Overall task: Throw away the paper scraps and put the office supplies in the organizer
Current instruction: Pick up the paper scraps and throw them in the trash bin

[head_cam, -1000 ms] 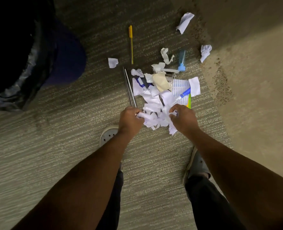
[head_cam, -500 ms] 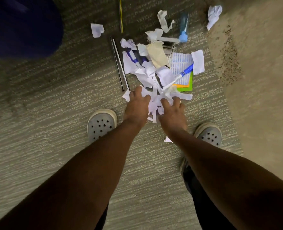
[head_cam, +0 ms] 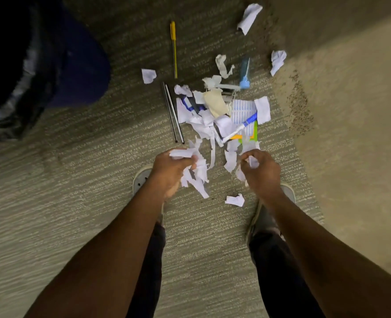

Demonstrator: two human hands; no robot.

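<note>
White paper scraps (head_cam: 207, 125) lie heaped on the carpet among office supplies. My left hand (head_cam: 172, 169) grips a bunch of torn scraps (head_cam: 198, 177) that hang below its fingers. My right hand (head_cam: 262, 172) grips a smaller wad of scraps (head_cam: 252, 162). One scrap (head_cam: 235, 200) lies on the carpet between my shoes. In the heap are a blue-and-white marker (head_cam: 241, 127), a lined notepad (head_cam: 243, 110) and green and orange sticky notes (head_cam: 250, 137). Two dark pens (head_cam: 172, 112) lie left of the heap. Farther off are a yellow pen (head_cam: 174, 48) and a blue glue stick (head_cam: 245, 72).
A black bin with a liner (head_cam: 13, 72) stands at the far left, a dark blue object (head_cam: 82, 65) beside it. Loose scraps (head_cam: 249, 17) (head_cam: 277, 61) (head_cam: 148, 75) lie around the heap. A paler floor strip (head_cam: 355, 125) runs along the right. My shoes (head_cam: 141, 177) flank the hands.
Both hands have closed on scraps and lifted them off the near edge of the heap, moving apart. One scrap has dropped between my shoes. The view has tilted back up towards the bin.
</note>
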